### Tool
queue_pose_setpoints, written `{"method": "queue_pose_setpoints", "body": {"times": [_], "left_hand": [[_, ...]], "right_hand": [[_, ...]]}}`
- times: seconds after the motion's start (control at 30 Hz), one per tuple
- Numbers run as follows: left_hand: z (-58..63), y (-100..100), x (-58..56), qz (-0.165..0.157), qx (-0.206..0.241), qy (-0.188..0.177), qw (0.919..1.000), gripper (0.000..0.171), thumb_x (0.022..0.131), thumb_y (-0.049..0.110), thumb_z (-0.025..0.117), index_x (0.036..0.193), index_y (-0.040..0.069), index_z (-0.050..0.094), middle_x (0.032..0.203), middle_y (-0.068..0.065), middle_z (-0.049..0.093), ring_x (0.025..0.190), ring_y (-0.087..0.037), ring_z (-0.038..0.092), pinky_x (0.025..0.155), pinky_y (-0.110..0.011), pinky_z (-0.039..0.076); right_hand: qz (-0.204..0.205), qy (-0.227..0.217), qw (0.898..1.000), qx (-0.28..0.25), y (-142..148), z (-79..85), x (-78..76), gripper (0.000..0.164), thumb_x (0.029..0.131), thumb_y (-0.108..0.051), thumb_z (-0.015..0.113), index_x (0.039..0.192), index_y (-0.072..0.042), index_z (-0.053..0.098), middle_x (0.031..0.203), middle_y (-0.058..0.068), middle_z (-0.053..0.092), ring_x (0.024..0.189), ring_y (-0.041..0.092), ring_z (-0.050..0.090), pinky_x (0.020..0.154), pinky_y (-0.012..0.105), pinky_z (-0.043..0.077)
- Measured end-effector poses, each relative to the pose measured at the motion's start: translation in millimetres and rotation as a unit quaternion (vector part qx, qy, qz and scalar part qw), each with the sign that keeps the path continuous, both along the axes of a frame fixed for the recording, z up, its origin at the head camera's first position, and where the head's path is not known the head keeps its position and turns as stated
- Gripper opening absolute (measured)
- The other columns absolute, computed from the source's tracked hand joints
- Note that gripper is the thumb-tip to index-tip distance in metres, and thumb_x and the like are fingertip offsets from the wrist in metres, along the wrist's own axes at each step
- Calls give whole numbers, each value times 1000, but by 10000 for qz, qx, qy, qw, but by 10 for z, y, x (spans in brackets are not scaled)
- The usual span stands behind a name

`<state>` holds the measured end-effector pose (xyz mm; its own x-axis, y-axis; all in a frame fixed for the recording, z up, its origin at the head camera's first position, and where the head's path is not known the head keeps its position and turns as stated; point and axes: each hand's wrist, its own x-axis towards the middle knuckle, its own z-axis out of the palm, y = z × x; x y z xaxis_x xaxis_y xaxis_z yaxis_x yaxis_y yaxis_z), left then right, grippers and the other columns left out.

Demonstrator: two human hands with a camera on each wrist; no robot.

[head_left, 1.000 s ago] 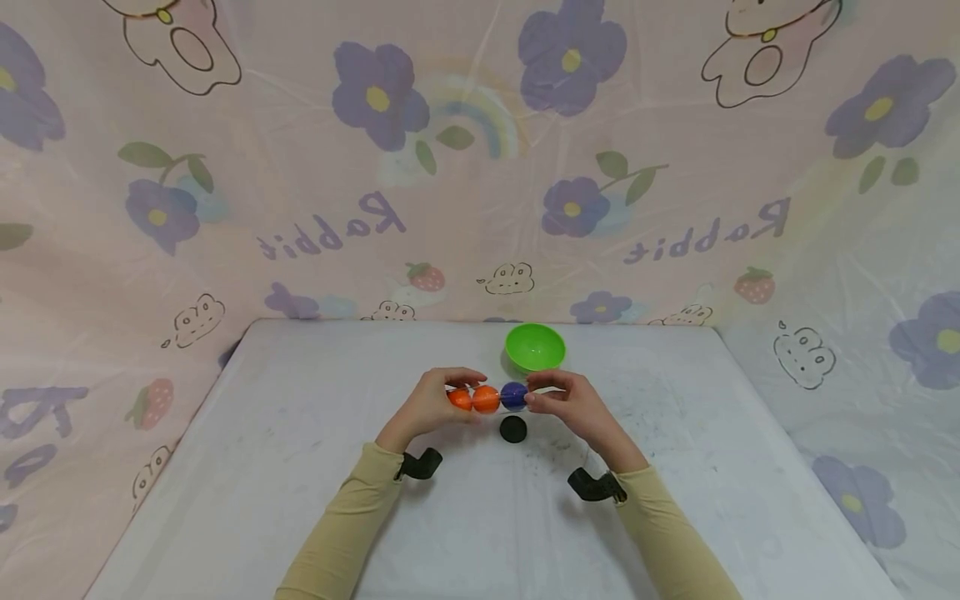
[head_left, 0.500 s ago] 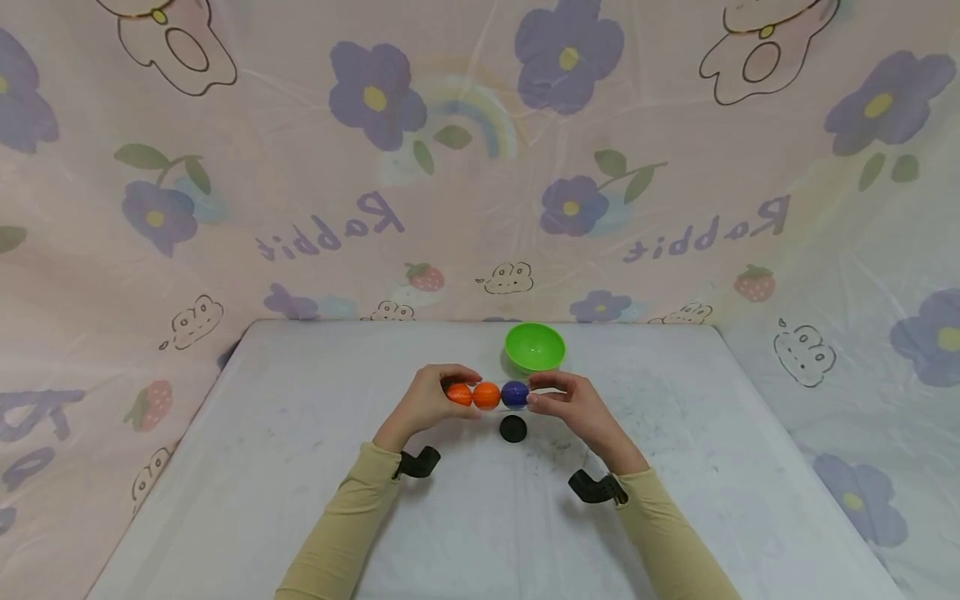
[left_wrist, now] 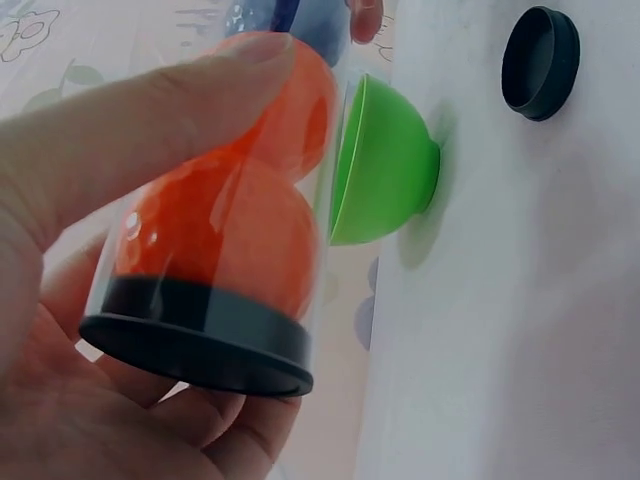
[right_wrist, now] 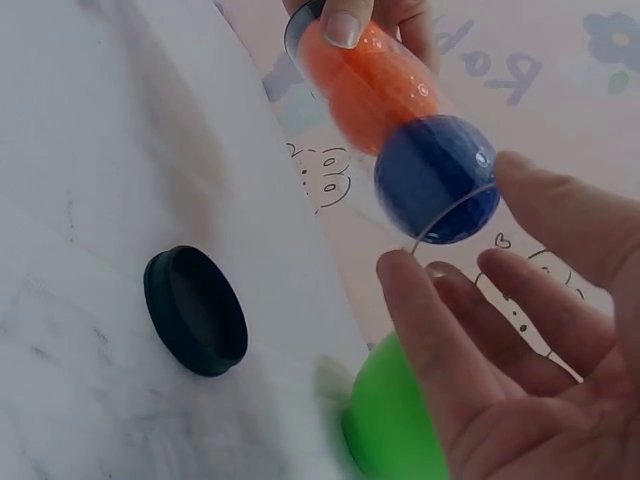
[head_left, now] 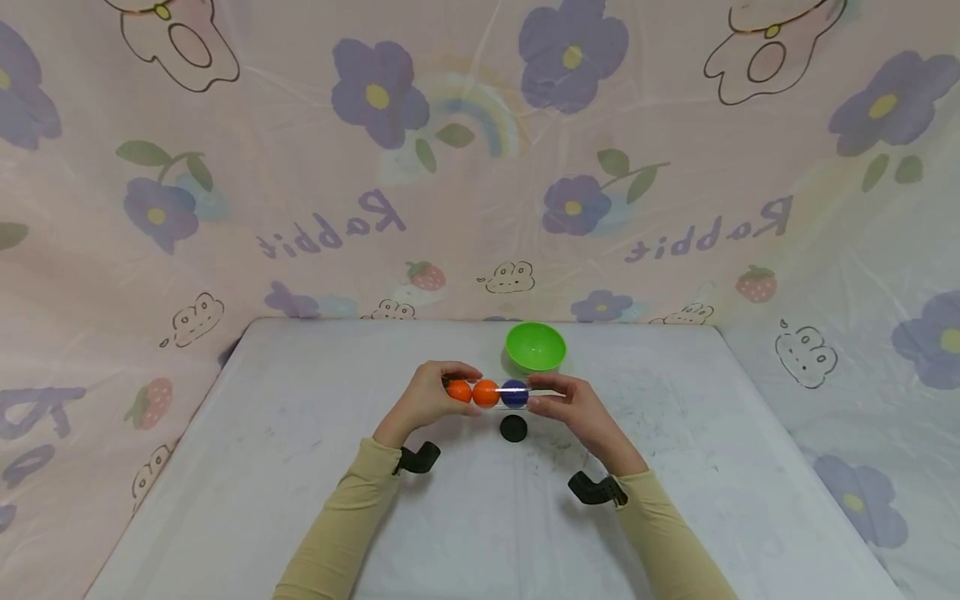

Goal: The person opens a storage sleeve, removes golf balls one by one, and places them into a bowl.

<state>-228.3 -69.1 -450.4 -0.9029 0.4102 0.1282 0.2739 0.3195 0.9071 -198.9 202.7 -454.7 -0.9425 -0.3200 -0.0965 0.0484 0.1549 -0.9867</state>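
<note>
Clear plastic tube (head_left: 500,392) is up off the white table (head_left: 480,517), lying about level, side to side between both hands in front of the person. Left hand (head_left: 431,397) is clamped on the tube at its capped end: thumb along one side, fingers on the other. Black end cap (left_wrist: 200,335) is seated there. Three dimpled balls sit in a row inside: first orange ball (left_wrist: 225,235) against that cap, second orange ball (head_left: 486,394) touching it in the middle, blue ball (right_wrist: 430,175) at the uncapped end. Right hand (head_left: 572,402) pinches the rim of that uncapped end, thumb on one side, index finger on the other; remaining fingers bent, off the tube. Spare black cap (head_left: 513,428) lies on the table on the near side of the blue ball, hollow side up, nothing touching it. Green bowl (head_left: 536,347) stands upright farther back, beyond the tube's uncapped end, apart from both hands. Beige sleeves (head_left: 341,529) on both arms, a black wrist mount (head_left: 420,457) at each cuff. Rabbit-and-flower print sheet (head_left: 480,192) hangs behind the table, "Rabbit" lettering mirrored.
</note>
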Motion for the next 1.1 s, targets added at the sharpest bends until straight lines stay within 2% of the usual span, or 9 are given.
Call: {"method": "queue_pose_setpoints", "body": {"times": [0.1, 0.23, 0.33, 0.37, 0.47, 0.57, 0.6, 0.8, 1.1], "left_hand": [[18, 3, 2, 20, -16, -109, 9999, 50, 65, 5, 88, 111, 6, 70, 106, -1, 68, 92, -19, 60, 82, -33, 51], [48, 4, 5, 1, -98, -32, 9999, 49, 65, 3, 87, 111, 5, 69, 105, -2, 68, 92, -19, 61, 82, -31, 51], [63, -3, 12, -52, -121, 82, 9999, 49, 65, 4, 88, 110, 5, 69, 106, -2, 68, 93, -18, 61, 81, -28, 52], [122, -1, 46, -86, -118, 61, 9999, 49, 66, 3, 87, 111, 3, 69, 107, -5, 67, 94, -20, 61, 82, -30, 52], [134, -4, 52, -142, -89, 54, 9998, 50, 66, 4, 87, 112, 0, 68, 109, -8, 67, 95, -24, 62, 82, -33, 53], [146, 2, 56, -161, -97, 3, 9998, 51, 66, 2, 87, 112, -1, 67, 109, -10, 67, 95, -26, 62, 82, -36, 53], [93, -1, 25, -137, -125, 58, 9998, 50, 65, 4, 88, 111, 1, 68, 107, -7, 67, 94, -23, 62, 82, -35, 52], [76, 8, 19, -79, -363, 304, 9988, 49, 63, 8, 90, 108, 5, 71, 104, -2, 68, 93, -19, 58, 82, -42, 48], [42, 5, 23, -159, -318, 229, 9991, 49, 64, 8, 89, 109, 4, 69, 106, -8, 67, 94, -21, 57, 84, -44, 49]], "right_hand": [[24, -41, 10000, -34, -5, -22, -9, 49, 87, -18, 72, 131, -3, 54, 132, 15, 53, 110, 30, 61, 95, 39, 46], [75, -100, 9999, -45, -16, -36, -11, 47, 90, -13, 68, 132, -2, 52, 134, 15, 51, 112, 32, 59, 94, 39, 46], [124, -83, 9999, -1, -52, 55, 45, 47, 91, -11, 66, 133, 0, 51, 135, 17, 50, 112, 30, 59, 94, 37, 47], [147, -46, 9999, -2, -61, 78, 61, 46, 91, -10, 66, 134, 1, 50, 135, 18, 49, 111, 30, 60, 93, 37, 47], [104, -27, 9999, -88, -62, 32, 54, 48, 90, -15, 68, 132, 0, 52, 134, 18, 50, 107, 28, 62, 91, 36, 49], [1, -63, 9999, -152, -35, -85, 3, 51, 88, -19, 71, 132, -3, 53, 133, 17, 50, 105, 26, 63, 90, 35, 49], [-36, -103, 9998, -156, -28, -117, -14, 52, 87, -21, 72, 132, -4, 54, 133, 16, 50, 105, 25, 63, 90, 35, 49], [-64, -95, 9999, -104, -18, -97, -17, 50, 88, -17, 71, 133, -3, 53, 133, 17, 51, 105, 26, 63, 89, 35, 50], [-101, -43, 9998, -179, 10, -60, -19, 50, 83, -20, 76, 127, -2, 59, 124, 17, 57, 101, 27, 65, 86, 36, 51]]}}
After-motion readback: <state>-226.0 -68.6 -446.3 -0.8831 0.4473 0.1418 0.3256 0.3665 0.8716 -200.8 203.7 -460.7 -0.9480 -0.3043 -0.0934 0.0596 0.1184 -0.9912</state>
